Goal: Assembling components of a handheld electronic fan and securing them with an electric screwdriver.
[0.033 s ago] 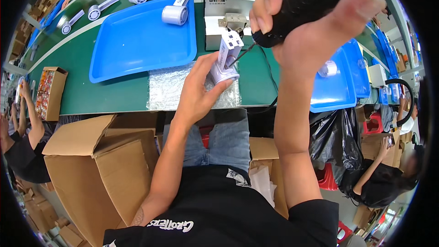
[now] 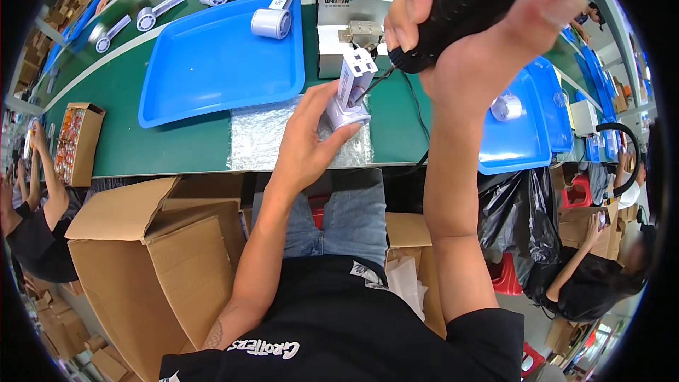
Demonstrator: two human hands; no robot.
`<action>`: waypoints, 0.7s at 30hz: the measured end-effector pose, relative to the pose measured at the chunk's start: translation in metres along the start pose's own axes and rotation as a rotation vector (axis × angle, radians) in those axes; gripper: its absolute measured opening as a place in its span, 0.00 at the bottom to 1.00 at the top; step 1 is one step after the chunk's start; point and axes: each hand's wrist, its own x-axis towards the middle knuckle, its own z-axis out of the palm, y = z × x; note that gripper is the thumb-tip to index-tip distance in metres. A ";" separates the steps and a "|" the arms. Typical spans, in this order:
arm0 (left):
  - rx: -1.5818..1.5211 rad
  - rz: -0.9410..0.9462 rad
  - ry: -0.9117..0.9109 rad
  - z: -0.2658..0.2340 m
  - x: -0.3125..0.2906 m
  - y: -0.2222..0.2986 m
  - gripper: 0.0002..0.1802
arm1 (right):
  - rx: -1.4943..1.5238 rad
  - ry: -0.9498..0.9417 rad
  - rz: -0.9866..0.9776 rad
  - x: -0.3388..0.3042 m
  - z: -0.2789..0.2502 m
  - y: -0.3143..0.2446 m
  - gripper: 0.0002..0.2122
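Note:
My left hand (image 2: 309, 134) is closed around a pale handheld fan (image 2: 343, 114), with fingers behind it and the thumb across its front. The fan's narrow handle part points up, showing a white end with small dark openings. Above and to the right, my right hand (image 2: 470, 64) grips a black electric screwdriver (image 2: 488, 3), its thumb stretched along the side. The screwdriver tilts down to the left. Its thin bit reaches into the fan's body near the base of the handle; the exact contact point is too small to make out.
A blue tray (image 2: 219, 64) carries another fan (image 2: 272, 22) at its far right corner. Several fans lie beyond it. A grey metal machine (image 2: 353, 21) stands ahead. Bubble wrap (image 2: 258, 138) lies under my left hand. More blue trays (image 2: 513, 148) are at right, an open carton (image 2: 155, 255) below left.
My right hand and the screwdriver have shifted very slightly to the left. My left hand and the fan look unmoved.

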 end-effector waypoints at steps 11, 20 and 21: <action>-0.006 0.017 0.001 -0.002 -0.001 -0.005 0.35 | -0.694 0.007 -0.061 0.004 -0.020 -0.007 0.41; -0.019 -0.010 -0.002 -0.003 0.001 0.002 0.34 | -1.193 0.205 0.032 -0.013 -0.003 -0.015 0.41; -0.017 -0.007 -0.004 -0.004 0.001 0.002 0.34 | -1.366 0.262 0.046 -0.015 0.004 -0.017 0.42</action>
